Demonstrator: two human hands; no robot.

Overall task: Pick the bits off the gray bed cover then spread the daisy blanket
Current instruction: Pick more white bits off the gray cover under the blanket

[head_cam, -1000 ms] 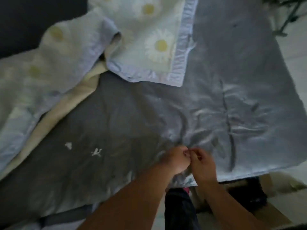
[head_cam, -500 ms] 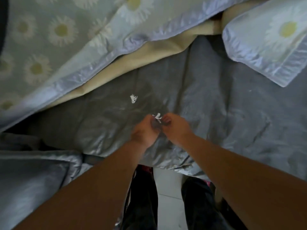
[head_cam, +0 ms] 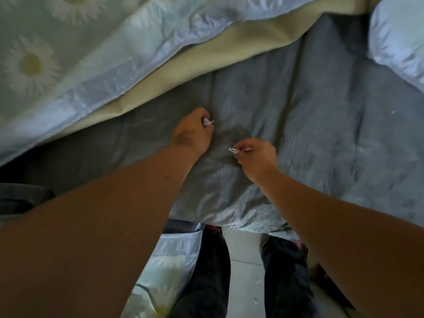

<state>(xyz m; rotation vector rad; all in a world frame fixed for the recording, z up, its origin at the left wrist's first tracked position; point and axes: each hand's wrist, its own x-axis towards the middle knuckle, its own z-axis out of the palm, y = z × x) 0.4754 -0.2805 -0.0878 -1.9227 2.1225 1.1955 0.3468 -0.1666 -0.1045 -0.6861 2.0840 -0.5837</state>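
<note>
Both hands are busy over the gray bed cover: the left hand is curled shut with a white bit poking out between its fingertips, and the right hand pinches a second white bit just clear of the fabric, a little nearer the bed's edge. Between and around the two hands the cover looks clean from where I stand, though a tiny pale speck shows far out to the right and may be one more scrap; it is too small to be sure. So the picking looks nearly finished. The daisy blanket is not yet spread: it lies bunched along the far side with its cream underside turned up, one fold draping off the near corner by the person's legs. That whole second half of the job remains.
</note>
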